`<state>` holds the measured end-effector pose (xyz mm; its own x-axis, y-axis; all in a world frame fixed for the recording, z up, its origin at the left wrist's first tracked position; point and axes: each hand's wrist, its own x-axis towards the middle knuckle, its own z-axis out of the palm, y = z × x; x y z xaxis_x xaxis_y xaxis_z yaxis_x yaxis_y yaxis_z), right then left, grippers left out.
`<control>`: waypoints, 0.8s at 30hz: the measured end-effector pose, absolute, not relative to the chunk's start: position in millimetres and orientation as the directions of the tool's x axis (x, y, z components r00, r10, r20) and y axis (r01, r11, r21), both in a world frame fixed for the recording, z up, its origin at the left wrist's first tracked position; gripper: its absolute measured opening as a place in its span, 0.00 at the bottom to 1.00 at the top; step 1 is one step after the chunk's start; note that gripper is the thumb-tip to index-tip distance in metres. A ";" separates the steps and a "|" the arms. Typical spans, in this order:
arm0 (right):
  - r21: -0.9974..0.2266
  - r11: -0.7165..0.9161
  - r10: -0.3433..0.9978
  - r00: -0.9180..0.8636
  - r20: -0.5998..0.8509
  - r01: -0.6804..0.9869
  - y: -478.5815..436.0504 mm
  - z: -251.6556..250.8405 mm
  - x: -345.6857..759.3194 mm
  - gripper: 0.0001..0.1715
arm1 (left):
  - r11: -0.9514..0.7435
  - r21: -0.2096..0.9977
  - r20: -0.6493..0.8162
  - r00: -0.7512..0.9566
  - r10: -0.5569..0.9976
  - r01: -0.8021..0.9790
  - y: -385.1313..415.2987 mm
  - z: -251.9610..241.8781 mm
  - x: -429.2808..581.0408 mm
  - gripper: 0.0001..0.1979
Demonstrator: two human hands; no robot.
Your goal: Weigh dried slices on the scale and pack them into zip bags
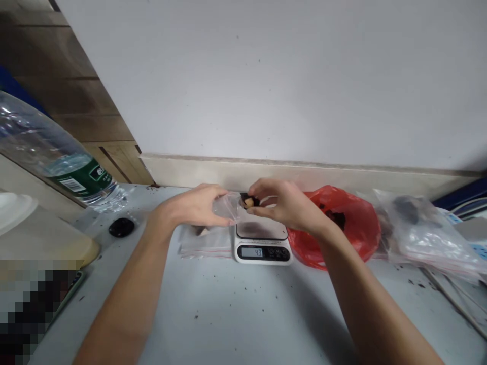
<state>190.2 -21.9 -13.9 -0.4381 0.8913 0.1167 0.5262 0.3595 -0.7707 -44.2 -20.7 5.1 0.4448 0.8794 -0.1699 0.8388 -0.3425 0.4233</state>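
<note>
A small clear zip bag [227,207] is in my left hand [201,205], its mouth turned right above the scale's left edge. My right hand [283,203] has its fingers closed around a dark, crumbly piece with a tan patch [250,203], right at the bag's mouth. Below them sits a white digital scale [262,258] with a display that seems to read 43; any decimal point is too small to tell. Flat clear zip bags [203,248] lie left of the scale. To its right stands an open red plastic bag [363,223] with dark pieces inside.
A large water bottle [81,177] leans in at the left, near a black round lid [122,227]. Filled clear bags [426,233] lie at the right, with cables [452,294] in front. A white wall [266,91] rises behind; dark crumbs dot the table [228,314].
</note>
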 end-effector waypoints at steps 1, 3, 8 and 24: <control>-0.805 0.363 0.896 -0.413 0.164 0.468 -20.7 -15.4 189.4 0.10 | -0.338 0.413 -0.176 0.438 0.881 0.846 -19.2 3.3 -43.9 0.31; -0.807 0.376 0.906 -0.364 0.216 0.456 -17.1 -20.3 187.3 0.08 | -0.331 0.393 -0.182 0.426 0.886 0.858 -16.4 1.1 -44.5 0.31; -0.631 0.371 0.922 -0.352 0.161 0.681 -7.5 -37.5 181.5 0.19 | -0.328 0.400 -0.211 0.435 0.876 0.856 -11.0 -2.0 -49.3 0.33; -0.601 0.341 0.917 -0.397 0.042 0.723 -8.8 -34.2 185.4 0.13 | -0.322 0.292 -0.322 0.409 0.854 0.901 -33.0 -8.4 -20.7 0.55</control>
